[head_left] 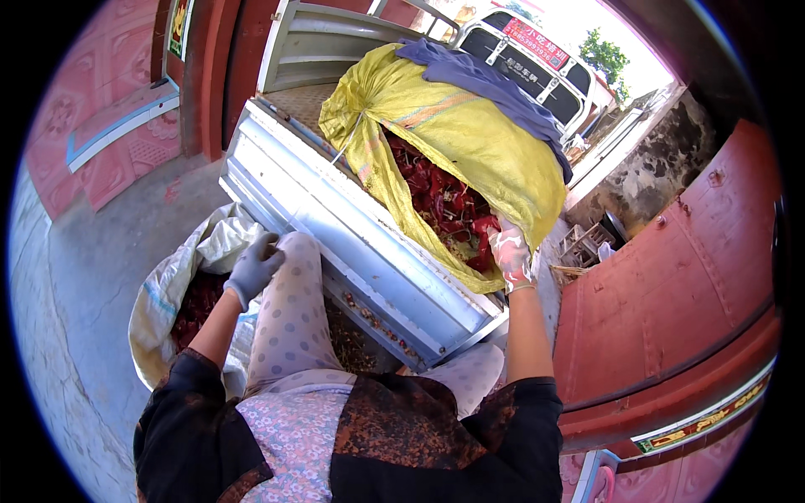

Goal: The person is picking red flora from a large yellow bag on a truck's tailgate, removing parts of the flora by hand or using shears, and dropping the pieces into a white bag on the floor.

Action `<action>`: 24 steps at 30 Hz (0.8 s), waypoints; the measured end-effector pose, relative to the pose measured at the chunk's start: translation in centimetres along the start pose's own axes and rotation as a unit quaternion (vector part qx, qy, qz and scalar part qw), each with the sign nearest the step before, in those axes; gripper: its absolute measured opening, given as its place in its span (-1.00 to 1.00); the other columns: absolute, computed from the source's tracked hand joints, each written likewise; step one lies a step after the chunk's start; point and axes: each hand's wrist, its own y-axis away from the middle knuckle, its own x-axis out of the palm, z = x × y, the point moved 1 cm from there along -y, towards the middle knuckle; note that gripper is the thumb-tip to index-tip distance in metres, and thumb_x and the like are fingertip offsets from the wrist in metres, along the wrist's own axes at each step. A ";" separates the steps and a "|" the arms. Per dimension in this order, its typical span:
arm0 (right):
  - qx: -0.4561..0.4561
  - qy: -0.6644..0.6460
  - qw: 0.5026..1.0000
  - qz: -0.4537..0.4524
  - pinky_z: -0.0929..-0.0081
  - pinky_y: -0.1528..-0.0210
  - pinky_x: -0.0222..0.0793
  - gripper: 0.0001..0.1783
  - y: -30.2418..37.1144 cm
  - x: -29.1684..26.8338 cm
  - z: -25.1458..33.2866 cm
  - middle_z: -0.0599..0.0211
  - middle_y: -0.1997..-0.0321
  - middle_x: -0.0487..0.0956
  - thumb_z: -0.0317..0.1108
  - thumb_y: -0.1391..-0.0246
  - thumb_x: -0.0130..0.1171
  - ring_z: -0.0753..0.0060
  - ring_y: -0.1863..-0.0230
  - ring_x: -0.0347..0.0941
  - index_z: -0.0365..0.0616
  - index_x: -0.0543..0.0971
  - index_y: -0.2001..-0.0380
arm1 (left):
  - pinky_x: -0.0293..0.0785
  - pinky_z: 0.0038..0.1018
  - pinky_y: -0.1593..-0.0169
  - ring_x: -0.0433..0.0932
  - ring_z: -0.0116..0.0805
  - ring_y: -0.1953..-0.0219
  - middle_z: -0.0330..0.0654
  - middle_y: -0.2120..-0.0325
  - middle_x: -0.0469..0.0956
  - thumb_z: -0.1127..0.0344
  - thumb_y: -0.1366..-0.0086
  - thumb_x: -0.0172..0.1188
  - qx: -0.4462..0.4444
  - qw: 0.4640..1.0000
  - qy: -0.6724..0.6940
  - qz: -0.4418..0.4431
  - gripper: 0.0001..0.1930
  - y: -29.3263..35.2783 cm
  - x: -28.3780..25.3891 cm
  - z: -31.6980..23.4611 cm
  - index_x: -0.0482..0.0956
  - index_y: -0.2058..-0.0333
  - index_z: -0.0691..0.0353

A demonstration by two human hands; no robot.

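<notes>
My right hand (511,256), in a pale glove with red patches, is at the right end of the slit in a big yellow woven sack (503,180). Its fingers close on dried red chili peppers (436,197) at the opening; the fingertips are partly lost among the red. My left hand (254,270), in a grey glove with darker fingertips, hovers beside my left knee with its fingers loosely bent and apart, nothing visible in them. Just left of it stands a white woven sack (151,306), its mouth open on more dark red peppers.
The yellow sack lies on a metal truck bed (360,243) with a raised side wall in front of me. A purple cloth (495,80) drapes over the sack. A red metal door (662,277) stands at right, with a wooden crate (580,247) behind it. Another vehicle (528,63) is beyond.
</notes>
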 end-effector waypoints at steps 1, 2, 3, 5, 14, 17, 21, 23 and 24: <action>0.084 0.012 0.996 0.036 0.44 -0.12 0.24 -0.51 0.0 -1.0 4.1 0.20 -0.04 0.48 -0.55 0.01 0.09 0.19 0.00 0.39 -0.08 0.43 -0.06 | 0.40 -0.44 0.06 0.50 -0.29 0.16 -0.03 0.20 0.53 0.22 -0.19 0.12 0.042 0.998 0.051 0.019 -0.49 0.8 1.7 -2.7 0.31 -0.08 0.33; 0.096 -0.029 0.994 0.035 0.48 -0.10 0.25 -0.49 0.2 -1.1 4.1 0.23 -0.03 0.48 -0.60 0.03 0.09 0.26 0.01 0.39 -0.12 0.43 -0.06 | 0.40 -0.48 0.09 0.49 -0.37 0.19 -0.03 0.23 0.54 0.26 -0.19 0.11 0.096 0.989 0.102 0.046 -0.50 1.0 3.7 -6.1 0.31 -0.07 0.38; 0.106 -0.071 0.991 0.036 0.52 -0.08 0.26 -0.48 0.1 -1.0 3.8 0.26 -0.01 0.49 -0.65 0.06 0.10 0.34 0.02 0.39 -0.15 0.42 -0.05 | 0.40 -0.49 0.09 0.48 -0.38 0.16 -0.03 0.18 0.52 0.26 -0.19 0.12 0.100 0.985 0.102 0.095 -0.48 1.4 4.8 -9.8 0.29 -0.09 0.37; 0.057 -0.134 0.989 -0.009 0.52 -0.06 0.27 -0.50 0.3 -0.4 2.7 0.25 -0.01 0.50 -0.68 0.06 0.09 0.38 0.00 0.40 -0.21 0.43 -0.03 | 0.39 -0.49 0.09 0.45 -0.39 0.11 -0.05 0.08 0.46 0.25 -0.20 0.15 0.085 0.968 0.168 0.163 -0.44 1.9 7.8 -14.0 0.23 -0.13 0.34; 0.088 -0.025 0.995 -0.051 0.41 -0.13 0.21 -0.61 1.3 -2.4 8.8 0.17 0.02 0.54 -0.36 -0.03 0.17 0.18 -0.04 0.41 -0.13 0.51 0.03 | 0.41 -0.37 0.06 0.47 -0.26 0.04 -0.06 -0.01 0.42 0.15 -0.22 0.13 -0.061 0.877 0.315 0.357 -0.36 2.4 15.1 -18.7 0.13 -0.20 0.27; 0.114 -0.146 0.978 -0.092 0.50 0.09 0.30 -0.65 0.6 -1.6 6.6 0.27 0.10 0.57 -0.37 -0.06 0.14 0.32 0.19 0.44 -0.17 0.52 0.05 | 0.42 -0.37 0.08 0.47 -0.26 0.05 -0.06 0.00 0.42 0.16 -0.22 0.12 -0.065 0.871 0.327 0.360 -0.37 3.0 15.9 -19.0 0.14 -0.20 0.26; 0.203 -0.351 0.914 0.013 0.70 0.48 0.21 -0.69 0.8 -2.0 8.6 0.46 0.25 0.56 -0.39 -0.08 0.11 0.66 0.54 0.29 -0.15 0.54 0.07 | 0.44 -0.37 0.13 0.48 -0.26 0.08 -0.06 0.02 0.43 0.14 -0.22 0.13 -0.083 0.849 0.382 0.356 -0.35 2.9 15.8 -20.8 0.11 -0.20 0.28; 0.213 -0.384 0.895 0.079 0.75 0.57 0.15 -0.69 1.6 -2.4 11.1 0.51 0.30 0.55 -0.41 -0.07 0.12 0.75 0.61 0.21 -0.14 0.54 0.07 | 0.45 -0.36 0.15 0.49 -0.26 0.09 -0.06 0.02 0.42 0.14 -0.21 0.15 -0.095 0.821 0.429 0.364 -0.33 2.6 15.6 -20.7 0.11 -0.20 0.29; 0.205 -0.379 0.896 0.106 0.75 0.57 0.14 -0.68 2.2 -2.4 11.8 0.53 0.30 0.55 -0.43 -0.06 0.12 0.76 0.62 0.20 -0.14 0.54 0.07 | 0.46 -0.35 0.16 0.49 -0.25 0.09 -0.06 0.02 0.42 0.14 -0.21 0.16 -0.101 0.803 0.453 0.374 -0.32 2.5 15.5 -20.6 0.10 -0.20 0.29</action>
